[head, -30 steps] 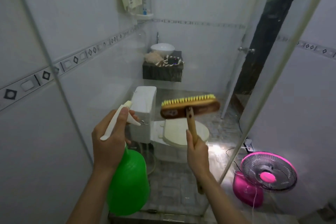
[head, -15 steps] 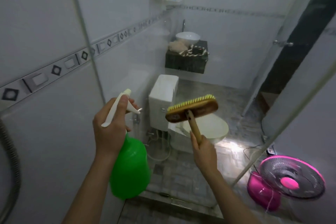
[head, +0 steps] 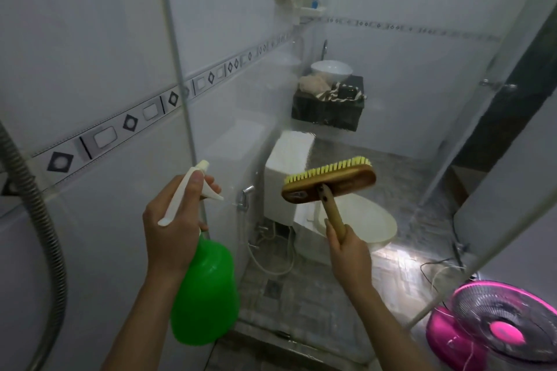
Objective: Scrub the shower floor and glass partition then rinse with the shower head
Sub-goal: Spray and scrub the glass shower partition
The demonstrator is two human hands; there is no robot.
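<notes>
My left hand (head: 171,229) grips the trigger neck of the green plastic spray bottle (head: 205,289), my right hand (head: 349,253) the wooden yellow-bristled scrubbing brush (head: 328,182), both raised near the clear glass partition (head: 401,105), which I should mist evenly before pressing the bristles flat.

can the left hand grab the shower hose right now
Probably not as is: the left hand grips the green spray bottle, so it has no free fingers. The shower hose hangs just to its left, with nothing between.
</notes>
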